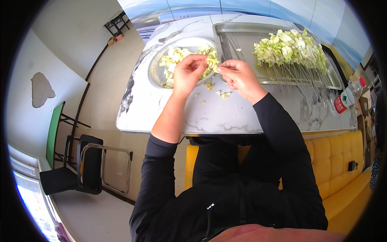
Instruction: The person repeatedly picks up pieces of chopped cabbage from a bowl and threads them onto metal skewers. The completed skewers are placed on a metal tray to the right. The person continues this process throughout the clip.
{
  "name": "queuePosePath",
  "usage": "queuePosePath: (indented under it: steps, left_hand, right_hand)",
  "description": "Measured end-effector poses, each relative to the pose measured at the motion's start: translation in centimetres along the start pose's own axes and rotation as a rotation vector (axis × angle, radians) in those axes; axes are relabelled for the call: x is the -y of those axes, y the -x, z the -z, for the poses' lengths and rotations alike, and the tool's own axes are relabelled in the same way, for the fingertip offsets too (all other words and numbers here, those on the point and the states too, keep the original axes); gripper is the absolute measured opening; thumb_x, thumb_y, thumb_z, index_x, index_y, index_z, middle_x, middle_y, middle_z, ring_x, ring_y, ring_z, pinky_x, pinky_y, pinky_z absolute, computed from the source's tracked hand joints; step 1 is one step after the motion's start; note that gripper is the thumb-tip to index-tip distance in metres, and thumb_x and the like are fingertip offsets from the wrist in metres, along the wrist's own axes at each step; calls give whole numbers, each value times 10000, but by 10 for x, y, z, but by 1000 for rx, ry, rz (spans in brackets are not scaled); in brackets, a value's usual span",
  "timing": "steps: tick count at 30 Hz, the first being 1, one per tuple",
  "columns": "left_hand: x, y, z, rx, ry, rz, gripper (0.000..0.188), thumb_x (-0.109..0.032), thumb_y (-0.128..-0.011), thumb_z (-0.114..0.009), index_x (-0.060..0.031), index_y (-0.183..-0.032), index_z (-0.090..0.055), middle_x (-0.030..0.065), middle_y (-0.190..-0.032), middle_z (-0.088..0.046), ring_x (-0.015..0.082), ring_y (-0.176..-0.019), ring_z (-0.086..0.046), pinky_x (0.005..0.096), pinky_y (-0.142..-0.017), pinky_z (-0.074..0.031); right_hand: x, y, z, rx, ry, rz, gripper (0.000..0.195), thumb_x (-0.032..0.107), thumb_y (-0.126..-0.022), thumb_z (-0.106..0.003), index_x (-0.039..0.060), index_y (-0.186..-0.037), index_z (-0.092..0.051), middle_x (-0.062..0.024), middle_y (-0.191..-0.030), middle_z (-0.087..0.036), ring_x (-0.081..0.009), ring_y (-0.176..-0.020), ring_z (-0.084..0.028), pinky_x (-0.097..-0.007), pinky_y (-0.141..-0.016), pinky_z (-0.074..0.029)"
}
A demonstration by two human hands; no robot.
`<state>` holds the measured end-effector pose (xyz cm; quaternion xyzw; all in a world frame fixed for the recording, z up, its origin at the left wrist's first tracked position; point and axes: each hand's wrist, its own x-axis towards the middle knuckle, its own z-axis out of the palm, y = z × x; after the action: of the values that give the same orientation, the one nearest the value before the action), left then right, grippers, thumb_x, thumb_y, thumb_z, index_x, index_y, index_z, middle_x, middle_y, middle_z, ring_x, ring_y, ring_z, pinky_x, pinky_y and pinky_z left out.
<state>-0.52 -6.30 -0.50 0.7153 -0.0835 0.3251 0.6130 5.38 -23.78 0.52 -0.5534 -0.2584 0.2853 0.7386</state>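
Between the fingers of my left hand (190,72) is a pale green cabbage leaf piece (212,63), raised over the right side of a round metal bowl (153,74). My right hand (240,77) grips a thin metal skewer (235,103) whose lower length slants down across the tabletop. Its tip end meets the leaf piece; whether it passes through is hidden by the fingers. Chopped cabbage (173,57) partly fills the bowl. To the right, a heap of cabbage-loaded skewers (290,50) lies on a rectangular metal tray (248,50), their bare ends sticking out over its near rim.
Several bare skewers (231,45) lie at the tray's left side. Cabbage scraps (224,95) dot the marble-patterned table (211,121). A clear plastic bottle (347,98) with a red cap lies tilted by the tray's right corner. A yellow bench (332,157) and a black chair (87,163) stand around.
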Motion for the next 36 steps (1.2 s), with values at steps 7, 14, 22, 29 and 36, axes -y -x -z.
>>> queuePosePath:
  steps: [7, 14, 22, 29, 36]
  left_hand:
    - [-7, 4, -15, -33, -394, -352, 206, 46, -776, -670, -13, -973, -674, 80, -937, -665, 169, -861, -665, 274, -718, -564]
    - [4, 2, -8, 18, 61, 4, 218, 64, -795, -674, 24, -1005, -632, 98, -911, -680, 164, -878, -664, 249, -764, -547]
    - [7, -6, 10, -85, 257, 146, 187, 84, -787, -666, 29, -961, -624, 107, -878, -675, 157, -818, -659, 259, -764, -534]
    - [12, -19, 51, -487, 376, 154, 228, 41, -813, -638, 18, -1034, -587, 101, -905, -651, 180, -845, -645, 291, -777, -529]
    - [5, -20, 72, -439, 443, 0, 200, 45, -826, -633, 16, -1024, -625, 75, -915, -644, 148, -829, -625, 275, -762, -522]
  right_hand:
    - [3, 2, 5, 47, -171, 14, 162, 142, -902, -592, -8, -954, -624, 35, -591, -436, -33, -457, -343, -210, -422, -253]
    - [5, 3, 4, 71, -157, 6, 229, 151, -946, -524, -18, -1067, -621, 27, -591, -424, -44, -459, -333, -215, -428, -269]
    - [6, 8, -3, 214, -116, 63, 277, 185, -985, -452, -2, -1117, -608, 16, -630, -431, -48, -484, -326, -209, -431, -277]
    - [14, 19, -5, 260, 297, 15, 270, 166, -982, -415, -12, -968, -618, 8, -583, -471, -32, -430, -354, -190, -390, -284]
    - [15, 19, -4, 314, 399, -98, 233, 111, -936, -430, -18, -843, -601, -9, -549, -494, -29, -397, -353, -206, -349, -261]
